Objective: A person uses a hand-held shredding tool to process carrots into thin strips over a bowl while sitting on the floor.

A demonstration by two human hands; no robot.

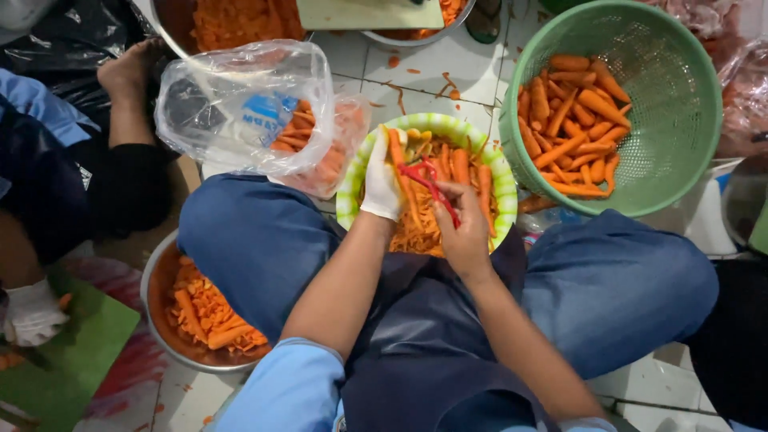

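Left hand, in a white glove, is gripping a carrot by its lower part, fingers closed round it, tip pointing up and away. Right hand, bare, is clamping a red peeler, blade touching the carrot. Both are working over a green-rimmed bowl sitting between the knees, filling with peels and carrots. Green basket of peeled carrots is sitting just right of the bowl. Clear bag with carrots is lying on the left knee. Steel basin of cut carrot is sitting on the floor left. Another person's gloved hand is resting at far left.
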